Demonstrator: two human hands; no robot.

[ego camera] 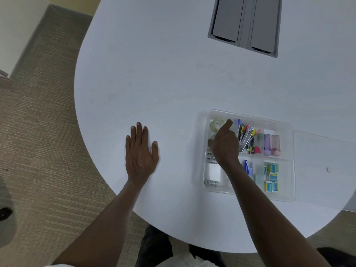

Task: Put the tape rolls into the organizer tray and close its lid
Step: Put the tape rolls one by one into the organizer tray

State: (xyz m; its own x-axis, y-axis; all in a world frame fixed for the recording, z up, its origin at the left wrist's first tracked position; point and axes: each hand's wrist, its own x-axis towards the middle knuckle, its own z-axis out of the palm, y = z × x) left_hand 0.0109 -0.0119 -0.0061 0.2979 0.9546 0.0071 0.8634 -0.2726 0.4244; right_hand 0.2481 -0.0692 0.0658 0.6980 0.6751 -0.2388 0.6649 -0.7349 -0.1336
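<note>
In the head view, the right hand (224, 143) reaches into the far-left compartment of the clear tray (250, 195), its grip curled over the rolls; whether the fingers clasp one cannot be told. A greenish tape roll (216, 125) lies just beyond the fingertips, and a second seems to sit under the palm, mostly hidden. Such rolls are likely light and stiff, with a slick outer wrap, best pinched across the rim or through the core. The left hand (140, 151) lies flat and released on the worktop (154, 74), well to the left. The clear lid (325, 166), to the right, looks thin and flexible, best lifted by its edge.
</note>
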